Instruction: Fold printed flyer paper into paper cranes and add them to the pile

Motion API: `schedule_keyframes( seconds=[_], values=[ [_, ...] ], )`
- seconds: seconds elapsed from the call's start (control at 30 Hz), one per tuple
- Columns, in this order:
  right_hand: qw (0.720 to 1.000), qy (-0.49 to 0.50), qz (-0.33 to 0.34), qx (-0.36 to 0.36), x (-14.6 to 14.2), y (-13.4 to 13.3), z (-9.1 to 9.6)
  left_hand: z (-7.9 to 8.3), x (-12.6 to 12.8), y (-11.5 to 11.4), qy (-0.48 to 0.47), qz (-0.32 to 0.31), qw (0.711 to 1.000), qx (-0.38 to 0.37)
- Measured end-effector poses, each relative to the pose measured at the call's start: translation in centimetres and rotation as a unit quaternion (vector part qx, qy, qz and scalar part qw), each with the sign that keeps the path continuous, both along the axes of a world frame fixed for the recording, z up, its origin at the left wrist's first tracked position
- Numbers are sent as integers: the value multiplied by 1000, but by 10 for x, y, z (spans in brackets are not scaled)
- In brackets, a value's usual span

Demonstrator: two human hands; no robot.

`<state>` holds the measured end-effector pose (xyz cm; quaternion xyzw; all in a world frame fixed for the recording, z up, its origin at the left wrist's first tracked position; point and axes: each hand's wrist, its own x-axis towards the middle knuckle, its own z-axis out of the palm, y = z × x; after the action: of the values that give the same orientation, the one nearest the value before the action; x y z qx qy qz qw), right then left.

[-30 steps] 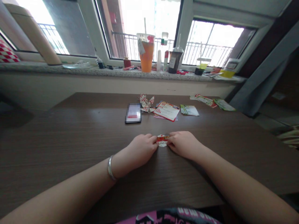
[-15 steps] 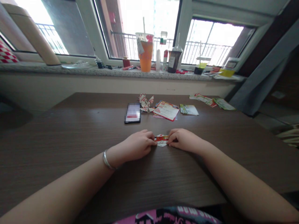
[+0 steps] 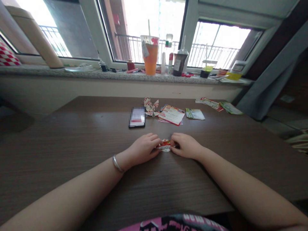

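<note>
Printed clothing [image 3: 168, 223] shows at the lower edge, its lettering inverted and hard to read. One silver bracelet [image 3: 117, 163] circles the left wrist. Between the forearms, one small folded paper [image 3: 165, 148], red and white, lies on the wood-grain surface [image 3: 154, 189]. The fingers of the left hand [image 3: 143, 147] are closed on its left end; those of the right hand [image 3: 187, 146] pinch its right end, a gap showing behind the fingertips. Beyond are one phone [image 3: 137, 117], screen blurred, folded paper figures [image 3: 151, 106], number unclear, and two card stacks [image 3: 172, 115], print too small to read. More cards [image 3: 211, 103] lie near the far right edge. Three cups with straws [image 3: 150, 59] stand along the granite windowsill [image 3: 79, 73].
</note>
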<state>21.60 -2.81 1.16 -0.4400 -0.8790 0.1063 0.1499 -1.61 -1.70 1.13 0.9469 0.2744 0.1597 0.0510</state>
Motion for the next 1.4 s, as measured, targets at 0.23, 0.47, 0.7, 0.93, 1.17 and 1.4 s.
schedule_keyframes(
  seconds=[0.23,0.47,0.7,0.93,1.17,1.4],
  values=[
    [1000,17,11,15,0,1,-4,-10,-3,2,-40,43,998,-4],
    [997,31,46,58,1,4,-6,-6,-4,5,-29,13,999,-29],
    [997,55,14,58,0,2,-5,-5,-4,4,-35,12,999,-30],
    [998,66,3,18,1,7,-12,-11,-4,6,-64,19,998,-20],
    [996,91,-13,-1,-3,6,-10,-11,-2,3,-109,53,989,-87],
    [994,101,-30,4,-7,1,-8,-10,0,3,-132,77,981,-116]
  ],
)
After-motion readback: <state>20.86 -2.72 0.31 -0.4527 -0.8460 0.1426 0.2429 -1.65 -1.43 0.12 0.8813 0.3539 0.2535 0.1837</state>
